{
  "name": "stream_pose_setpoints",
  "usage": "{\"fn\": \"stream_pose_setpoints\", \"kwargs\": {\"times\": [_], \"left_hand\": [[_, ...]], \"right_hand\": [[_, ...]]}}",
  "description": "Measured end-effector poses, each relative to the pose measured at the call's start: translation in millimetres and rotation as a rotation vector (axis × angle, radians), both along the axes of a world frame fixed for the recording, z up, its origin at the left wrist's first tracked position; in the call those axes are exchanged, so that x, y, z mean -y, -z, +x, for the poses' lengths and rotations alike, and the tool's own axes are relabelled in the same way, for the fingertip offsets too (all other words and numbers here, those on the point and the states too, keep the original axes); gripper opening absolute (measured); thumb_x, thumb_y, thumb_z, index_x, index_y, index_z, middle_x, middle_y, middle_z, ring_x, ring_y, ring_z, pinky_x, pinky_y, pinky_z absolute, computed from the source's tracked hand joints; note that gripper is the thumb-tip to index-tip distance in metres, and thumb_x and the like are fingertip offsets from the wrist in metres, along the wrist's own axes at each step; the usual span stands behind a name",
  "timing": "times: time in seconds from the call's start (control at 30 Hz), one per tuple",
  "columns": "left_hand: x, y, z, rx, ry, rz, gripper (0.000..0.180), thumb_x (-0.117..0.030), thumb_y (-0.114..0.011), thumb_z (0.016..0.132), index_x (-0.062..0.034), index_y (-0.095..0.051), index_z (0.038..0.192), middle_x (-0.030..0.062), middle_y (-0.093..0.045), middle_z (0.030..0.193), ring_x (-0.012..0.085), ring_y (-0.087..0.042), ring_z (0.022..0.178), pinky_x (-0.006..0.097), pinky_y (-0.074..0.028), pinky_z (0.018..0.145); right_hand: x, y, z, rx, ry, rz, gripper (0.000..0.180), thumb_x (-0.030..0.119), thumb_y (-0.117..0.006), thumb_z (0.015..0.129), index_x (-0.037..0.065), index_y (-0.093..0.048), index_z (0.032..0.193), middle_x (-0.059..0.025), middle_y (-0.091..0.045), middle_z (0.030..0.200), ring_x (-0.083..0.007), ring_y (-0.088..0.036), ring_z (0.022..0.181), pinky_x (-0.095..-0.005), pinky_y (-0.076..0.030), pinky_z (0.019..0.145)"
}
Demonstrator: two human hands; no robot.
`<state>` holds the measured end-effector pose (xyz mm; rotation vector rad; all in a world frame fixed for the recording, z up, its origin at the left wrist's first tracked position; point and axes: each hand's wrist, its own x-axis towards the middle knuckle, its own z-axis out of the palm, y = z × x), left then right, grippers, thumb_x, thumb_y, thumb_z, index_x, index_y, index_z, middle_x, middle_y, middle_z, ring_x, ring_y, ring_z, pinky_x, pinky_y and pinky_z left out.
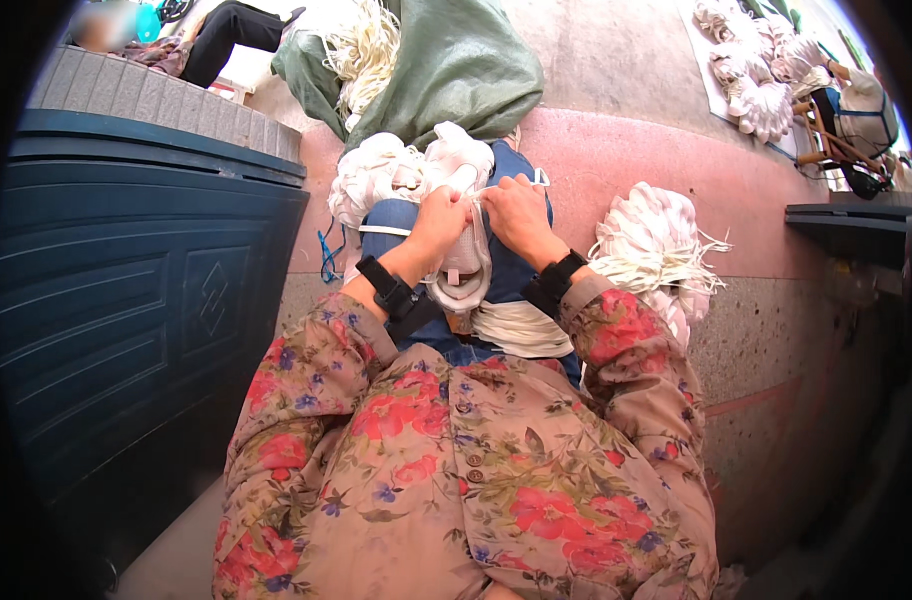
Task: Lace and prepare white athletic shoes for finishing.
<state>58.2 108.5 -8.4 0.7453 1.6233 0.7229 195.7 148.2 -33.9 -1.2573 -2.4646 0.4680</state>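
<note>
Over on the left stands a dark blue panelled door [146, 290], and nothing there is being touched. Next comes a heap of white shoes [381, 175] resting past the person's knees, in front of a green sack [456, 65] spilling pale laces. The left hand [438, 222] is closed round the top of a white shoe [462, 270] that lies on the lap, toe toward the body, its fingers pinching at the lace area. Just beside it, almost touching, the right hand [516, 215] is also curled shut on the same shoe's upper edge, gripping what looks like a thin white lace; the exact strand is too small to make out. Both wrists carry black straps. Under the shoe a bundle of white laces [521, 330] drapes across the blue jeans. By my reading, the lacing of this shoe is mid-way: the hands are working the lace at the eyelets. The next move would call for a fine pinch, feeding a lace end through a small hole while the other hand steadies the upper. Farther right, a second pile of white shoes and laces [656, 245] sits on the floor.
</note>
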Motion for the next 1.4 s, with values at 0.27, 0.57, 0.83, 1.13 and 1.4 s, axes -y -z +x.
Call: {"fn": "stream_pose_setpoints", "kwargs": {"times": [0.27, 0.57, 0.83, 1.13, 1.4], "left_hand": [[8.6, 5.0, -5.7, 0.121, -0.043, 0.053, 0.014, -0.014, -0.046, 0.086, -0.0007, -0.048, 0.088, 0.0079, -0.056, 0.086, 0.0113, -0.055, 0.074, 0.021, -0.044, 0.067], [5.5, -28.0, -12.4, -0.144, -0.005, 0.056, 0.024, -0.010, -0.046, 0.082, -0.0006, -0.050, 0.104, 0.0131, -0.060, 0.076, 0.0191, -0.060, 0.067, 0.031, -0.048, 0.058], [-0.1, 2.7, -12.3, -0.942, 0.601, 0.430, 0.017, -0.022, -0.055, 0.072, -0.0072, -0.064, 0.075, 0.0157, -0.060, 0.067, 0.0296, -0.060, 0.063, 0.039, -0.047, 0.056], [8.0, -0.3, 1.9, -1.125, 0.632, 0.533, 0.016, -0.019, -0.049, 0.076, -0.0062, -0.057, 0.068, 0.0124, -0.059, 0.063, 0.0278, -0.060, 0.059, 0.038, -0.048, 0.050], [17.6, 4.8, -1.8, -1.139, 0.668, 0.607, 0.009, -0.013, -0.049, 0.076, -0.0053, -0.052, 0.076, 0.0142, -0.059, 0.070, 0.0277, -0.060, 0.065, 0.036, -0.048, 0.053]], "right_hand": [[-10.6, -0.6, -1.5, -0.010, -0.111, -0.078, 0.008, 0.015, -0.054, 0.069, 0.015, -0.062, 0.068, -0.0029, -0.054, 0.073, -0.0220, -0.049, 0.078, -0.0383, -0.033, 0.066], [-4.6, 2.5, -4.6, 0.063, -0.034, 0.039, 0.024, 0.030, -0.059, 0.071, 0.007, -0.060, 0.067, -0.0079, -0.058, 0.069, -0.0247, -0.053, 0.073, -0.0385, -0.038, 0.061], [11.5, -13.7, -0.1, 0.049, -0.097, -0.027, 0.026, 0.032, -0.056, 0.074, 0.006, -0.060, 0.077, -0.0091, -0.055, 0.080, -0.0257, -0.050, 0.081, -0.0411, -0.037, 0.064], [0.1, -1.8, 0.2, 0.128, -0.167, -0.149, 0.018, 0.018, -0.050, 0.071, 0.006, -0.059, 0.081, -0.0096, -0.055, 0.086, -0.0278, -0.049, 0.089, -0.0450, -0.036, 0.070], [11.3, -12.7, -2.3, 0.040, -0.130, -0.161, 0.017, 0.020, -0.049, 0.074, 0.010, -0.059, 0.085, -0.0077, -0.055, 0.086, -0.0261, -0.049, 0.087, -0.0429, -0.036, 0.069]]}}
